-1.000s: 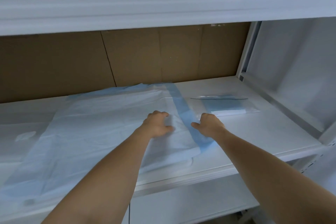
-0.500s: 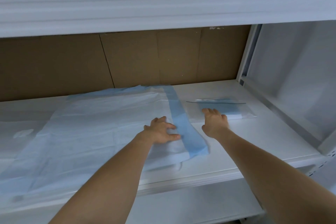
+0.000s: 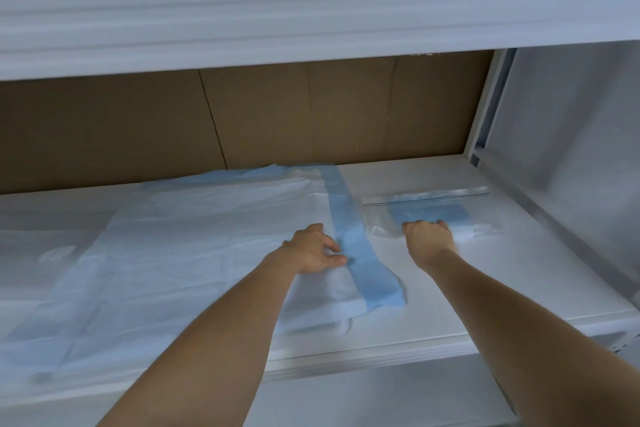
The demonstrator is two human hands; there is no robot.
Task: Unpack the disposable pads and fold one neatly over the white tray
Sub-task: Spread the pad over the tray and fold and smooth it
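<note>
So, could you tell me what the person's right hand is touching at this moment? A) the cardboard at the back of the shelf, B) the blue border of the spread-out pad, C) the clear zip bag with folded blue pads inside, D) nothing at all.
C: the right hand rests on the near edge of the clear zip bag, apart from the spread pad, where the left hand lies.

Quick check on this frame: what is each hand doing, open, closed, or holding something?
Left hand: open, fingers resting on the spread pad.
Right hand: on the near edge of the clear bag; fingers hidden, grip cannot be told.
</note>
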